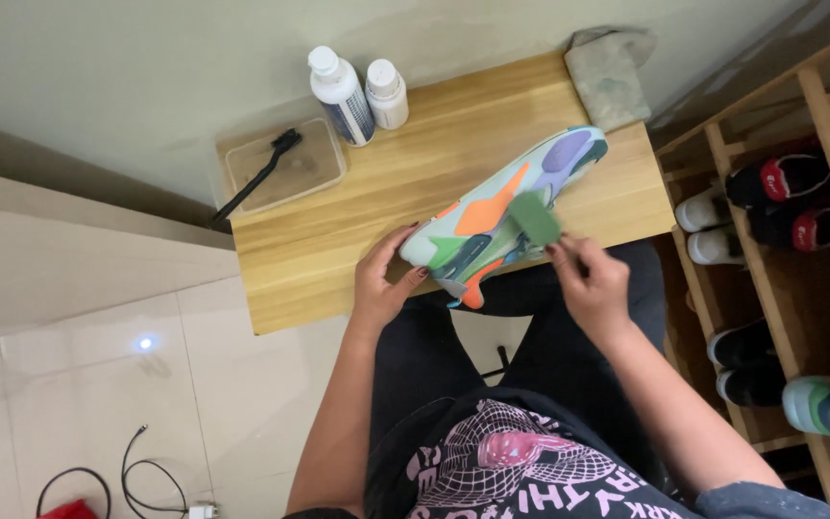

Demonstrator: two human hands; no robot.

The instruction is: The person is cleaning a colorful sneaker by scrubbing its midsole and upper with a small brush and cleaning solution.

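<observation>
A multicoloured sneaker (506, 204), mint green with orange, purple and green patches, lies sole-up and tilted over the near edge of a small wooden table (405, 192). My left hand (383, 279) grips its toe end from below. My right hand (590, 279) holds a small green pad (535, 217) pressed against the sole near the middle of the shoe.
At the table's back stand two white bottles (357, 91), a clear plastic tub (285, 165) with a black brush (261, 173) across it, and a grey cloth (609, 75). A wooden shoe rack (799, 288) with several pairs stands to the right. Cables (146, 471) lie on the tiled floor.
</observation>
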